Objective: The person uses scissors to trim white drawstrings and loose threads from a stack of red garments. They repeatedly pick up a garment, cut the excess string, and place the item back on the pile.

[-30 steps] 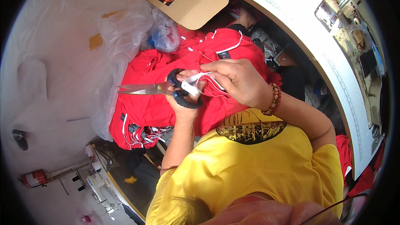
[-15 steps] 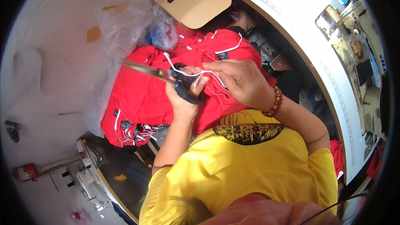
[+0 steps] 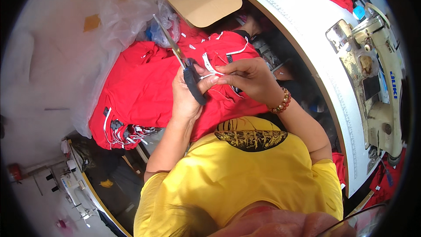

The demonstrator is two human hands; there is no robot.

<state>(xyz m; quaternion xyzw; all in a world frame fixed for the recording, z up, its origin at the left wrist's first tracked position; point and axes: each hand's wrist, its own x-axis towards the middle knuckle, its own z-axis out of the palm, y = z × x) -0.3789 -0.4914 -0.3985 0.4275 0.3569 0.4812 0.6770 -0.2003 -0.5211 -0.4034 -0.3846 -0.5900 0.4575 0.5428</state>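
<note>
Scissors (image 3: 171, 40) with dark wrapped handles sit in my left hand (image 3: 185, 94), their long blades pointing up and to the left. Its thumb and fingers also press near a thin white cord (image 3: 207, 62). Just to the right, my right hand (image 3: 252, 79), with a beaded bracelet at its wrist, pinches the same cord between thumb and fingertips. Both hands are close together over a pile of red garments (image 3: 136, 77). Part of the cord is hidden behind the fingers, so I cannot tell whether it is attached there.
Beyond the pile lies a tan cardboard piece (image 3: 206, 2) with a picture on it. Clear plastic bags (image 3: 164, 28) lie at the upper left. Along the right runs a white table (image 3: 315, 35) with a sewing machine (image 3: 381, 101). Another machine (image 3: 75, 188) stands lower left.
The scissors have swung from pointing left to pointing up and away. The cord's loose end now lies nearer my fingers. My hands stay together, and the whole view has shifted slightly.
</note>
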